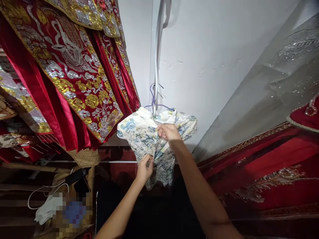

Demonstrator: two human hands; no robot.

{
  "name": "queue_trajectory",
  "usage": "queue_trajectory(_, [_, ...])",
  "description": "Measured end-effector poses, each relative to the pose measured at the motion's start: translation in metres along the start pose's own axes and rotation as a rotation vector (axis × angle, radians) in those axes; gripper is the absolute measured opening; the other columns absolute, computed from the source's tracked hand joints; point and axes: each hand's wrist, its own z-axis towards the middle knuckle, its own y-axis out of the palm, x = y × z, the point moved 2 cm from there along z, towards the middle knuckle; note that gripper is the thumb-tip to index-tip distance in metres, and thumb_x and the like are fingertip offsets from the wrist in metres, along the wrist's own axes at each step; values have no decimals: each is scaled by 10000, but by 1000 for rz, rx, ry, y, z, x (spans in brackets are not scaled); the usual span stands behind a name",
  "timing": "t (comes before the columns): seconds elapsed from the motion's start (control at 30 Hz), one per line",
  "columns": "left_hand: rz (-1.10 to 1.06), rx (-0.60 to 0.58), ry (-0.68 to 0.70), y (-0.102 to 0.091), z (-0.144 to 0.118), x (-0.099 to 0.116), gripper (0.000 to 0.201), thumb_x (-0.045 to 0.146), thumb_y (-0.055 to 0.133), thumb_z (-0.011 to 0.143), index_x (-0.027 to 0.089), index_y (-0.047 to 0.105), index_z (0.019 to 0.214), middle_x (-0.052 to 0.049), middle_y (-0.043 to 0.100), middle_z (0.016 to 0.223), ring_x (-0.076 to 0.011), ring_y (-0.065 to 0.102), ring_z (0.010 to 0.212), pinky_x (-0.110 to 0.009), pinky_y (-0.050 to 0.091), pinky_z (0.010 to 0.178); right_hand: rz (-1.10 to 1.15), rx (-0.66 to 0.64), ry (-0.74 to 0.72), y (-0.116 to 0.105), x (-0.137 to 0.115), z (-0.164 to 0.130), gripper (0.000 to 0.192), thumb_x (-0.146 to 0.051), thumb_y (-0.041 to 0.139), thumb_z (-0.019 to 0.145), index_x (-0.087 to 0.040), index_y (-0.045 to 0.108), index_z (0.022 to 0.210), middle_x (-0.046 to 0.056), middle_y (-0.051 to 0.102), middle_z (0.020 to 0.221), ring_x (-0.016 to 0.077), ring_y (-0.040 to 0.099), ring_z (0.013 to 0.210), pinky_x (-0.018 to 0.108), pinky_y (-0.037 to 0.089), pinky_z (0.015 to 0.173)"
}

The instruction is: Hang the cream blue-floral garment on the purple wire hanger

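Observation:
A white short-sleeved shirt (139, 132) with a blue, green and yellow floral print hangs in front of me on a purple wire hanger (152, 99). My left hand (145, 167) pinches the edge of its front opening, low down. Higher up, near the collar, my right hand (168, 131) is closed on the same front edge, fingers curled in. Whether a button lies in either pinch is too small to make out. Part of the shirt's right half is hidden behind my right hand and forearm.
Red garments with gold and silver sequin embroidery (74, 66) hang at left. On the right are a sheer beaded garment (294, 63) and red embroidered cloth (261, 172). A white strap (156, 49) runs down the pale wall. At lower left stands a wooden rack (91, 186) with a white cable.

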Motion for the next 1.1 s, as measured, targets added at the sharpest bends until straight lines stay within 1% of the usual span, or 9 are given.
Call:
queue_trajectory(0.2, [72,-167,92,-22,33,15,48,186,582,873,191,592,826,-32,597,785,-186,577,752,-288,447,697,125,-11,-110,9,-45,21,210,-333,607,832,-162,606,710,-16,579,508,54,387,382,174,272,378])
queue_trajectory(0.37, [-23,72,325,-69,104,85,369,246,508,970,218,480,1336,-79,643,1027,-196,616,931,-344,489,849,-40,-99,-142,14,-43,3,257,-340,565,870,-163,608,688,-13,575,485,73,414,392,192,295,402])
queue_trajectory(0.5, [172,57,467,-89,148,134,163,256,488,983,191,619,1055,-75,646,988,-199,601,928,-330,472,842,-97,-83,-203,12,-35,9,293,-397,546,889,-173,606,709,-22,559,491,84,411,403,211,291,422])
queue_trajectory(0.6, [239,68,483,-101,158,147,143,261,502,974,179,619,973,-64,642,948,-196,593,908,-318,459,835,-107,-18,-174,9,-4,16,319,-451,562,866,-187,592,690,-34,524,478,98,416,423,225,295,445])
queue_trajectory(0.7, [84,322,375,-127,153,127,128,274,548,946,179,622,988,-48,641,973,-181,594,932,-302,455,866,-129,-27,-102,10,38,8,327,-450,553,859,-193,595,662,-30,524,485,117,438,459,239,326,488])
queue_trajectory(0.83, [-493,770,-41,-148,126,51,167,335,577,884,177,600,934,-11,616,863,-128,593,789,-246,480,773,-75,-96,-81,21,70,-24,327,-432,540,878,-206,586,647,-25,528,509,132,455,497,251,345,527])
queue_trajectory(0.87, [-600,752,-189,-142,117,30,191,366,570,871,178,591,899,-7,611,821,-124,592,756,-243,485,748,-42,-110,-69,25,73,-32,327,-432,541,882,-208,582,647,-24,524,510,133,451,498,252,342,524])
queue_trajectory(0.97, [-611,633,-337,-107,87,-11,211,357,566,822,150,598,799,-38,609,693,-152,602,677,-277,498,680,68,-110,-24,31,77,-51,319,-428,536,902,-209,577,673,-24,521,514,128,439,488,250,330,506])
queue_trajectory(1.1, [-508,402,-382,-62,64,-21,171,297,563,771,148,633,815,-70,671,746,-190,632,740,-316,506,711,159,2,7,18,83,-65,305,-401,533,910,-207,561,676,-29,511,498,119,416,459,248,286,471])
